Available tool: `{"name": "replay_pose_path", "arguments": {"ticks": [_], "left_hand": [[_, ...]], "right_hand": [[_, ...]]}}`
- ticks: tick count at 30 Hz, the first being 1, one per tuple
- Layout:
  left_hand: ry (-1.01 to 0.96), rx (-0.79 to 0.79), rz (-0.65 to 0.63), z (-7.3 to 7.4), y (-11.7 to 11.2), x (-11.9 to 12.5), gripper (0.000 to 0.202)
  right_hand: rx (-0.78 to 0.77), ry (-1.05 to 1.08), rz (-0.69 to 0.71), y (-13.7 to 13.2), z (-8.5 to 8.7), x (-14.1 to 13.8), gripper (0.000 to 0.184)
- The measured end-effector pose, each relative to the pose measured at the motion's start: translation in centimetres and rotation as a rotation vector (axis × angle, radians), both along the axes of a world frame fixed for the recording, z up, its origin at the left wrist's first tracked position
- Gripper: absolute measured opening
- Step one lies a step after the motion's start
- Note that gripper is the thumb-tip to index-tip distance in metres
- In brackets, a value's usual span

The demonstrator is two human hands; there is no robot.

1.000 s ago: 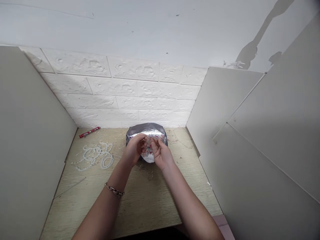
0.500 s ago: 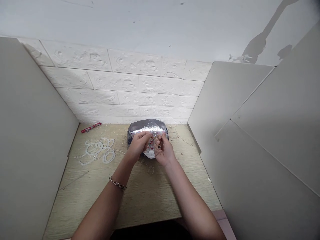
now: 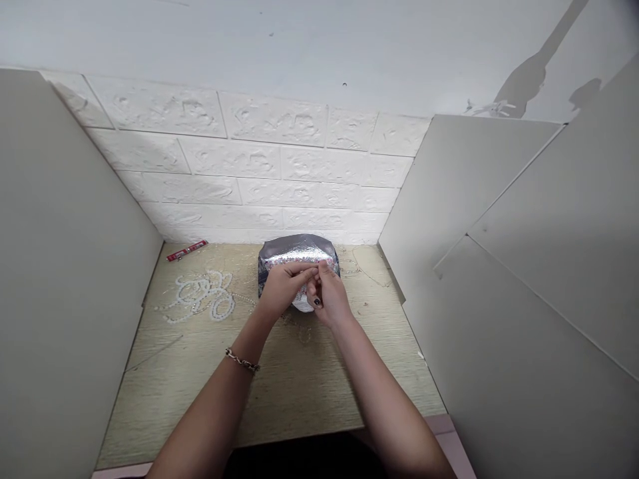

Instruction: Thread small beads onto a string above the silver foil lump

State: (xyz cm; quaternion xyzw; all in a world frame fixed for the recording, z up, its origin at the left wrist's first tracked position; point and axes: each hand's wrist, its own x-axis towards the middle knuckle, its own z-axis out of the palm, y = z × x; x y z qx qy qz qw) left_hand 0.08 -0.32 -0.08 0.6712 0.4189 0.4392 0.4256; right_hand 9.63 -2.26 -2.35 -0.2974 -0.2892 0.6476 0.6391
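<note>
Two bare hands meet over a silver foil bundle on a pale wooden table [image 3: 299,399]. A second ago the fingertips were parted above the bundle; now the left hand [image 3: 287,286] and the right hand [image 3: 332,295] touch at the tips, fingers of each drawn in to a pinch — whether anything is held between them is too small to tell. The silver foil bundle [image 3: 299,246] lies beneath them, and the small coloured beads [image 3: 301,294] on its face, more open to view earlier, are now mostly covered. The close contact suggests fine fingertip work rather than sorting through beads. Left of the bundle lie looped white bead strands [image 3: 200,290]; farther left and behind, a red strip [image 3: 187,251].
</note>
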Motion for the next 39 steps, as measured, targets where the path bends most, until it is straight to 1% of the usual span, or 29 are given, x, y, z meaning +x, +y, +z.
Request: {"name": "replay_pose_path", "arguments": {"ticks": [3, 6, 8, 10, 12, 15, 17, 19, 23, 25, 29, 31, 33, 37, 39], "left_hand": [[-0.039, 0.001, 0.005, 0.1, -0.2, 0.1, 0.023], [-0.107, -0.025, -0.017, 0.3, -0.4, 0.3, 0.019], [-0.166, -0.086, -0.015, 0.4, -0.5, 0.3, 0.019], [-0.228, -0.180, -0.004, 0.4, -0.5, 0.3, 0.022], [-0.293, -0.277, -0.028, 0.3, -0.4, 0.1, 0.025], [-0.398, -0.389, -0.128, 0.2, -0.2, -0.2, 0.025], [-0.445, -0.445, -0.190, 0.2, -0.1, -0.3, 0.025], [-0.461, -0.478, -0.226, 0.2, -0.1, -0.4, 0.025], [-0.439, -0.487, -0.231, 0.3, -0.2, -0.5, 0.025], [-0.428, -0.492, -0.230, 0.3, -0.2, -0.6, 0.026], [-0.427, -0.492, -0.227, 0.2, -0.2, -0.6, 0.028], [-0.426, -0.495, -0.230, 0.2, -0.1, -0.6, 0.029], [-0.425, -0.499, -0.230, 0.1, -0.1, -0.7, 0.028], [-0.410, -0.486, -0.214, 0.0, 0.1, -0.7, 0.027], [-0.406, -0.479, -0.200, -0.1, 0.1, -0.7, 0.027]], "right_hand": [[-0.020, -0.041, -0.013, 0.0, 0.0, 0.1, 0.037], [-0.065, -0.053, -0.001, -0.1, 0.0, 0.1, 0.041], [-0.096, -0.041, -0.023, -0.1, 0.0, 0.2, 0.042], [-0.091, -0.045, -0.090, -0.2, 0.1, 0.3, 0.040], [-0.039, -0.108, -0.197, -0.3, 0.4, 0.4, 0.034], [0.089, -0.349, -0.361, -0.8, 1.1, 0.7, 0.021], [0.175, -0.509, -0.426, -1.2, 1.4, 0.9, 0.017], [0.245, -0.622, -0.458, -1.4, 1.6, 1.0, 0.015], [0.296, -0.747, -0.447, -1.5, 1.4, 1.2, 0.014], [0.287, -0.738, -0.415, -1.3, 1.4, 1.4, 0.013], [0.265, -0.656, -0.312, -0.8, 1.6, 1.8, 0.011], [0.259, -0.657, -0.283, -0.7, 1.7, 2.0, 0.012], [0.270, -0.703, -0.286, -0.7, 1.6, 2.1, 0.014], [0.321, -0.846, -0.341, -0.9, 1.2, 2.3, 0.016], [0.316, -0.874, -0.365, -1.0, 1.0, 2.3, 0.016]]}}
